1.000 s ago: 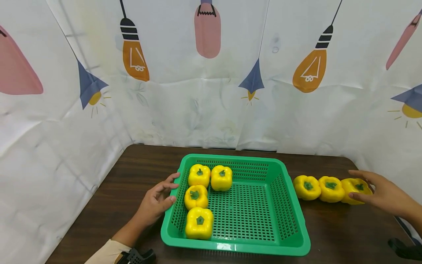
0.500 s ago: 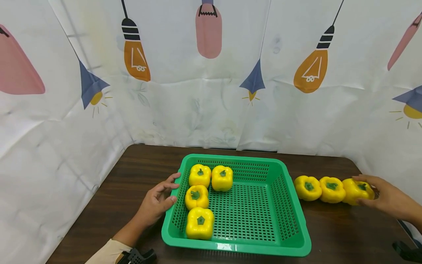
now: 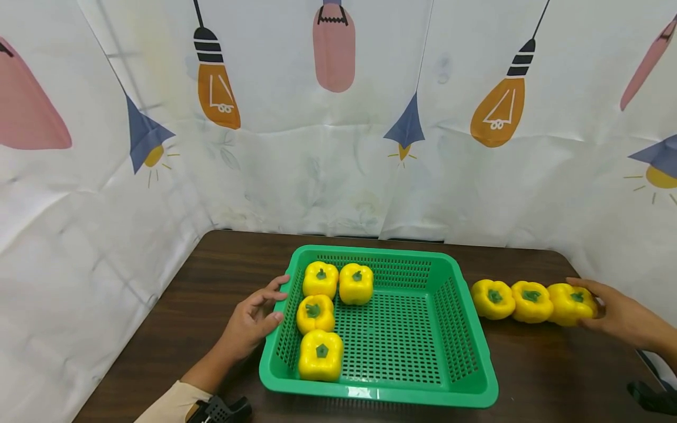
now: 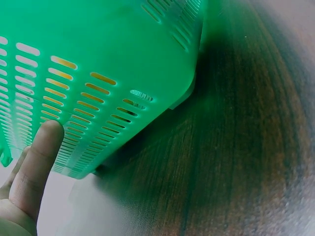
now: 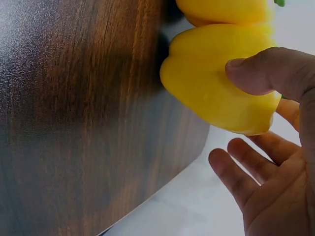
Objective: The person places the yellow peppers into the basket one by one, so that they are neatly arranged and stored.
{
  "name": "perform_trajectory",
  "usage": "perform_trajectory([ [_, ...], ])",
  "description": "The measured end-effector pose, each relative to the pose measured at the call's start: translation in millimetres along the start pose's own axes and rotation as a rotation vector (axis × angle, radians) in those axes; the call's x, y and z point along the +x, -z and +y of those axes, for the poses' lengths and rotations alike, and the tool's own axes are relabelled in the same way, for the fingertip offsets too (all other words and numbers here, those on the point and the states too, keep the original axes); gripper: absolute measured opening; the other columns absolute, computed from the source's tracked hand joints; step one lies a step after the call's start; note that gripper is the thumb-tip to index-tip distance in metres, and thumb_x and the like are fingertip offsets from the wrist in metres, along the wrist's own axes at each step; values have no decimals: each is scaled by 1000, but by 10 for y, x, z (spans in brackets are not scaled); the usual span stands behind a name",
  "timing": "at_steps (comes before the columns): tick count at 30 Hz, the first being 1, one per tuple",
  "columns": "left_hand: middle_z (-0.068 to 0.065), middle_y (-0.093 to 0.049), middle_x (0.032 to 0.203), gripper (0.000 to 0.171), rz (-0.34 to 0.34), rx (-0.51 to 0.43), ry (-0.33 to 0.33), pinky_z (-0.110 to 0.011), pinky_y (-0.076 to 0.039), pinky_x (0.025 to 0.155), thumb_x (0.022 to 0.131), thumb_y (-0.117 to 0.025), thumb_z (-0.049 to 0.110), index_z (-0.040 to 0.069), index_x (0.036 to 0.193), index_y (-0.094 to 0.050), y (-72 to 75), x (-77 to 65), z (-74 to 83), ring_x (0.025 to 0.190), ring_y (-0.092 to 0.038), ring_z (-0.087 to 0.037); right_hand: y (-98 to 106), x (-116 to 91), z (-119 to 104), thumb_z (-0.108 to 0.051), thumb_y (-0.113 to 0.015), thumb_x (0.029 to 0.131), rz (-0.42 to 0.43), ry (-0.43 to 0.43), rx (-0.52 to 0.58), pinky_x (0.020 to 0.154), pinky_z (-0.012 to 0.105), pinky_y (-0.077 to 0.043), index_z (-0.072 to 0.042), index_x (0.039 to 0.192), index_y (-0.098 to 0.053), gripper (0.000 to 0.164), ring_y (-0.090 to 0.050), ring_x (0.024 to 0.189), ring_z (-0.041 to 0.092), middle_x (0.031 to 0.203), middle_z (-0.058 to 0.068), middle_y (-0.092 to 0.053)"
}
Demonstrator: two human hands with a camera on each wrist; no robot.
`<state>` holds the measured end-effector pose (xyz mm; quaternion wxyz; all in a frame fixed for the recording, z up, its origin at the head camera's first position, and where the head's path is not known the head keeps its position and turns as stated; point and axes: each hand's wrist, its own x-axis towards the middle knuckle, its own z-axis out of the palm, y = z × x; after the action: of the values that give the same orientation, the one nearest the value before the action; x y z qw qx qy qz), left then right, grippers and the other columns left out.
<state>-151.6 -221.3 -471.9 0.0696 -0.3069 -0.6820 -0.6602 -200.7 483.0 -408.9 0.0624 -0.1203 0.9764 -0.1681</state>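
Note:
My right hand (image 3: 621, 311) holds the rightmost yellow bell pepper (image 3: 567, 304) between thumb and fingers. In the right wrist view the thumb lies against the side of that pepper (image 5: 216, 83), while the lower fingers spread away from it. Two more yellow bell peppers, a middle one (image 3: 532, 302) and a left one (image 3: 492, 301), sit in a row with it on the table. At the green basket (image 3: 418, 397), my left hand (image 3: 245, 323) touches the left side with relaxed fingers. Its thumb reaches the slotted outer wall (image 4: 123, 44) in the left wrist view.
Several yellow bell peppers (image 3: 320, 355) stand along the left part of the basket, stems up. The dark wooden table (image 3: 243, 258) ends at a white curtain (image 3: 338, 188) behind and to the left. A black strap (image 3: 650, 399) shows at the right edge.
My right hand's fingers have closed in around the rightmost pepper, which has turned slightly. The left hand and the basket have stayed in place.

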Motion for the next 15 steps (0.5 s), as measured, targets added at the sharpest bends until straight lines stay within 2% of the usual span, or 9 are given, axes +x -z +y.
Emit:
perform_trajectory([
  [7,-15,-41,157,32,2,11,7,-26,-34,115,94,-56,-13,-14,126,-54,0,2,-12,149,-32,-16,19,7,23,-7,-79,82,20,-27,3,76,61,-56,16,147,-32,83,-48,109,67,136,49,-34],
  [13,-15,-41,157,32,3,5,8,-26,-35,114,94,-56,-13,-14,126,-54,-1,-5,-18,149,-33,-16,69,-6,-28,-4,-81,83,86,15,43,68,45,-60,19,144,-33,82,-54,103,61,128,42,-43],
  [15,-15,-41,157,32,4,3,6,-26,-35,114,94,-57,-13,-14,126,-54,1,-7,-16,149,-33,-16,115,2,-58,-3,-81,84,97,23,46,69,47,-60,21,144,-32,81,-55,101,59,127,42,-43],
])
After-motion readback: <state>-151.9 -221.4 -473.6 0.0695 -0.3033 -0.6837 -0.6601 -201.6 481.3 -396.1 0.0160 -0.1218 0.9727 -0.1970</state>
